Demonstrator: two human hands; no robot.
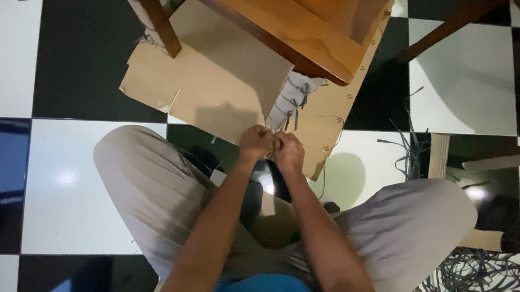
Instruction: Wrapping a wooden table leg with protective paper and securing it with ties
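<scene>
Both hands meet at the near edge of the cardboard sheet (215, 82) on the checkered floor (68, 181): left hand (255, 143) and right hand (287, 151) each pinch grey cord (291, 102) laced below the wooden stool (299, 21).

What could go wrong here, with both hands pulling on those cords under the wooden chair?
1. Both hands, left and right, are pinched close together on thin grey cords; a hard tug might snap one or cut into the fingers.
2. The chair sits right above the hands, so a slip may knock knuckles on its edge.
3. Loose strips lie heaped by the right knee and might tangle a foot.
</scene>
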